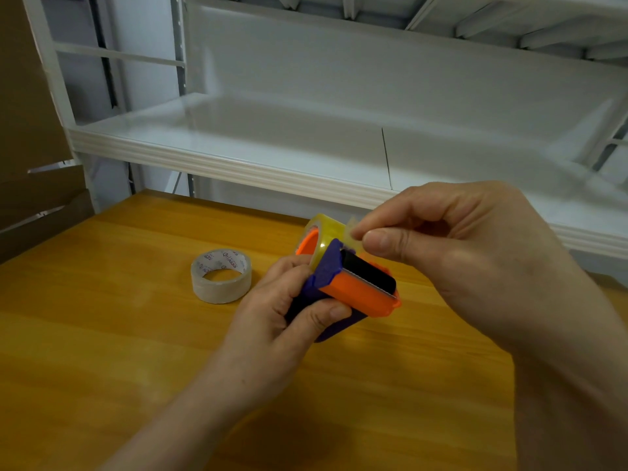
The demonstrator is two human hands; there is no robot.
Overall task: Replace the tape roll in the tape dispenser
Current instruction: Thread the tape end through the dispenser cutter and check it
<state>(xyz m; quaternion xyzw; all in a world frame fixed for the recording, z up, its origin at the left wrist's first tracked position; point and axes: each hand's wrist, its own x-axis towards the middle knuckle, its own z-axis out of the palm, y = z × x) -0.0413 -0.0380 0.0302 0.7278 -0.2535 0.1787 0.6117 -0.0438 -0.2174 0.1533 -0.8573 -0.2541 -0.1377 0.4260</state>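
My left hand (282,314) grips the purple and orange tape dispenser (353,287) by its purple body, a little above the wooden table (102,334). A yellowish tape roll (328,232) sits on the dispenser's orange hub at its far end. Thumb and forefinger of my right hand (452,253) pinch the loose end of that tape (351,229) just above the black cutter bar. A second roll of clear tape (221,276) with printed lettering on its core lies flat on the table, left of the dispenser.
A white metal shelf (238,171) runs across behind the table, its front lip just beyond the dispenser. Brown cardboard (30,164) stands at the far left edge.
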